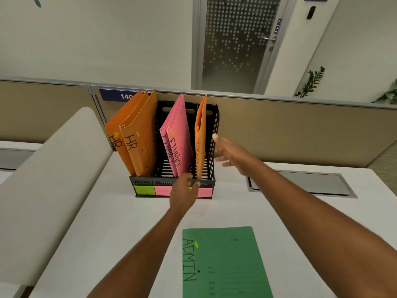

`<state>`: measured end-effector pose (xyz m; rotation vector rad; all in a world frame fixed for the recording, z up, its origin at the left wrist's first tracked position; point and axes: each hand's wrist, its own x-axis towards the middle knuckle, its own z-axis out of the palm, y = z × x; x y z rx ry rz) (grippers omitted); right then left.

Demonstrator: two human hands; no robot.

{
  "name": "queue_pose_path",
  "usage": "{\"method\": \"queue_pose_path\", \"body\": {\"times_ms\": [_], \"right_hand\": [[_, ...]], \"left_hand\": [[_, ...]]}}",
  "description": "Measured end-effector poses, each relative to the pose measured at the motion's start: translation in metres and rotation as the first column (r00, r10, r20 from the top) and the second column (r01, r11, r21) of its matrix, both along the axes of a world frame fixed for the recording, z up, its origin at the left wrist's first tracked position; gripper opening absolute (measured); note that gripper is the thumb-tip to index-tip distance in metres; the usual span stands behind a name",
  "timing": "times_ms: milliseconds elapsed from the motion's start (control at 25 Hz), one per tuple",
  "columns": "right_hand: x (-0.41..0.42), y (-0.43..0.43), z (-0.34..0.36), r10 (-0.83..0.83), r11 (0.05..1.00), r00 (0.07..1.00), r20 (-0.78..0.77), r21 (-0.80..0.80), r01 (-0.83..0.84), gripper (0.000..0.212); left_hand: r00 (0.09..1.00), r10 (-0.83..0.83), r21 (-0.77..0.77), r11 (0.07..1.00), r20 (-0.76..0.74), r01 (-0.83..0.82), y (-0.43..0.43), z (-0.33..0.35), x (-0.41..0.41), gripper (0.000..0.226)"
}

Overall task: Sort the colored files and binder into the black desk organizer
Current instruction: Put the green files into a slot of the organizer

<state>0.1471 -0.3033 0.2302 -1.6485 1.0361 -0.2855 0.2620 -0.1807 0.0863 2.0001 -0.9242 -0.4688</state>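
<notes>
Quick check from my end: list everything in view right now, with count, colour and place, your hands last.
Desk organizer: one, black, at the desk's back edge.
HR files: two, orange, leftmost slot.
FINANCE files: two, pink, middle slot.
Unread file: one, orange, rightmost slot.
ADMIN file: one, green, flat on the desk, nearest.
Sticky labels: green and pink, organizer front.
Desk: one, white.
Door: one, frosted, behind the partition.
Left hand: at the organizer's front.
Right hand: open, beside the organizer's right wall.

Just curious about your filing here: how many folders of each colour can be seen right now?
Orange folders: 3 (two marked HR, one at the right end)
Pink folders: 2
Green folder: 1, flat on the desk
Total: 6
</notes>
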Motion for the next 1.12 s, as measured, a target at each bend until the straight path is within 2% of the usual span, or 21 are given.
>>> {"method": "queue_pose_path", "body": {"times_ms": [200, 360, 520, 640, 760, 840, 960, 1040, 1120], "right_hand": [[-0.070, 0.052, -0.067, 0.057, 0.998, 0.979, -0.194, -0.005, -0.059, 0.069], [-0.124, 0.112, -0.132, 0.088, 0.996, 0.934, -0.347, 0.005, -0.092, 0.071], [-0.186, 0.181, -0.193, 0.159, 0.985, 0.844, -0.512, 0.024, -0.171, 0.074], [-0.226, 0.223, -0.229, 0.173, 0.971, 0.785, -0.595, -0.032, -0.238, 0.075], [-0.251, 0.243, -0.246, 0.153, 0.955, 0.780, -0.607, -0.111, -0.274, 0.073], [-0.260, 0.248, -0.250, 0.147, 0.944, 0.788, -0.598, -0.152, -0.292, 0.074], [-0.268, 0.250, -0.252, 0.138, 0.941, 0.795, -0.591, -0.172, -0.291, 0.076], [-0.270, 0.249, -0.250, 0.129, 0.951, 0.810, -0.571, -0.159, -0.264, 0.078], [-0.271, 0.246, -0.246, 0.128, 0.962, 0.826, -0.549, -0.134, -0.238, 0.080]], "left_hand": [[0.999, -0.033, 0.121, 0.992, -0.021, 0.035, 0.093, -0.042, -0.039, 0.030], [0.998, -0.032, 0.255, 0.966, -0.053, 0.045, 0.156, -0.072, -0.080, 0.037], [0.997, -0.017, 0.389, 0.920, -0.077, 0.046, 0.210, -0.091, -0.118, 0.048], [0.993, 0.014, 0.423, 0.905, -0.114, 0.035, 0.237, -0.100, -0.139, 0.051], [0.980, 0.110, 0.408, 0.912, -0.167, -0.033, 0.245, -0.100, -0.152, 0.047], [0.939, 0.243, 0.393, 0.910, -0.245, -0.132, 0.242, -0.095, -0.156, 0.045], [0.794, 0.441, 0.410, 0.872, -0.419, -0.269, 0.237, -0.088, -0.157, 0.040], [0.702, 0.451, 0.400, 0.881, -0.551, -0.252, 0.233, -0.084, -0.156, 0.033], [0.637, 0.360, 0.321, 0.929, -0.682, -0.182, 0.228, -0.072, -0.159, 0.025]]}}
